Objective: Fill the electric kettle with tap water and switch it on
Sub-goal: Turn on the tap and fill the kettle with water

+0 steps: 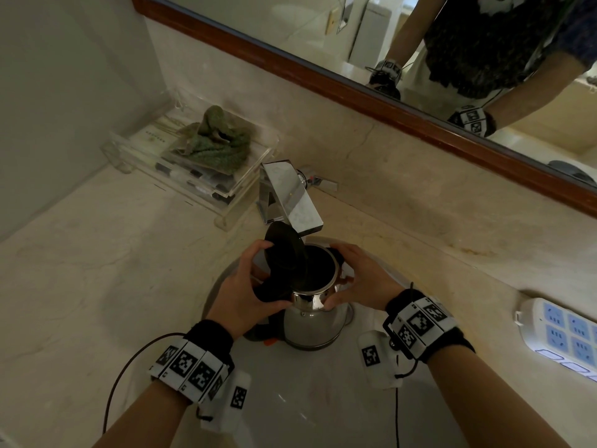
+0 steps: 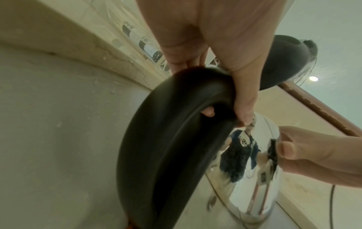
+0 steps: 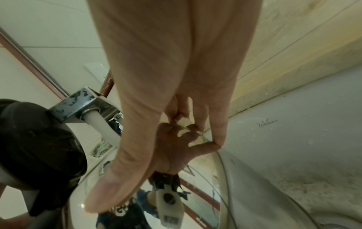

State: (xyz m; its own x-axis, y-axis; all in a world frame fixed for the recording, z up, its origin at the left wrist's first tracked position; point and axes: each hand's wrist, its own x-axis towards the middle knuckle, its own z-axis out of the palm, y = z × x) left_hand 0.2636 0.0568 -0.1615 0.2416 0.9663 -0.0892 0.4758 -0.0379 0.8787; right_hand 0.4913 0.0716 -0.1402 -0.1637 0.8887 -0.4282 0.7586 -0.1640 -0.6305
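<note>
A steel electric kettle [image 1: 315,321] stands in the white sink basin [image 1: 307,399], its mouth under the chrome tap [image 1: 292,192]. Its black lid [image 1: 286,250] is tipped up and open. My left hand [image 1: 245,292] grips the black handle [image 2: 166,139], fingers wrapped round it. My right hand [image 1: 361,279] holds the kettle's upper body, thumb at the front and fingers round the far side. The right wrist view has the right hand [image 3: 166,77] against the shiny kettle wall [image 3: 195,178], with the lid [image 3: 35,147] and the tap [image 3: 82,105] at left. I cannot tell whether water runs.
A clear acrylic tray [image 1: 226,195] with a green cloth [image 1: 216,137] sits on the marble counter left of the tap. A white power strip [image 1: 562,331] lies on the counter at the right. A wood-framed mirror [image 1: 355,88] runs along the back wall.
</note>
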